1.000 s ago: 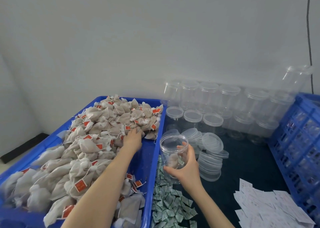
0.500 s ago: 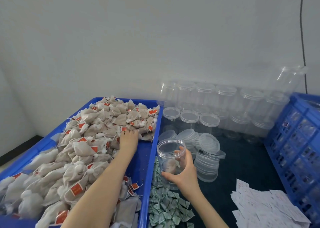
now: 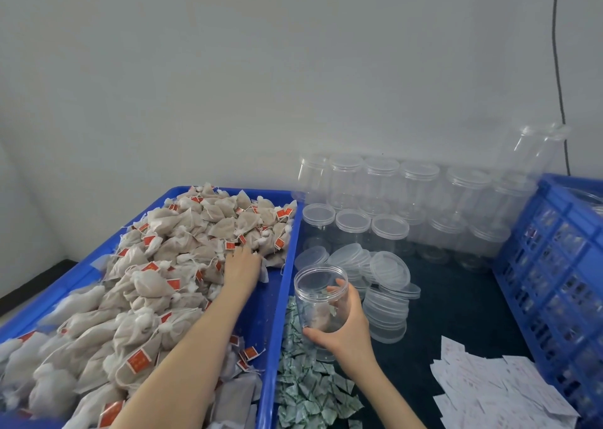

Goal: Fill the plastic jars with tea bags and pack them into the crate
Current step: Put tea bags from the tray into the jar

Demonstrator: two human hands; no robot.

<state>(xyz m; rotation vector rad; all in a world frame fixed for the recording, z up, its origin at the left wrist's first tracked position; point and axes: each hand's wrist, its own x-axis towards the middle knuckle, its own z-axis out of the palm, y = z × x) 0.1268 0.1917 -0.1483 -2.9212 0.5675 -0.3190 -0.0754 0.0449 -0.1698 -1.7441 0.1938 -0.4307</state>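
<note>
clear jar [image 3: 321,301] gripped by right hand [image 3: 347,326], left hand [image 3: 241,267] – fingers buried in tea bags [image 3: 169,265]

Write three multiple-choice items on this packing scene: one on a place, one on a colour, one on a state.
1. Where is the left hand?
A. on the tea bags in the tray
B. inside the crate
C. on the paper slips

2. What colour is the crate?
A. green
B. blue
C. white

3. How is the jar in the right hand?
A. lidded
B. brim-full
C. lidless, nearly empty

Key: 1 A, its fingers rest in the heap; 2 B, blue lattice wall; 3 C, open rim, little inside.
</note>
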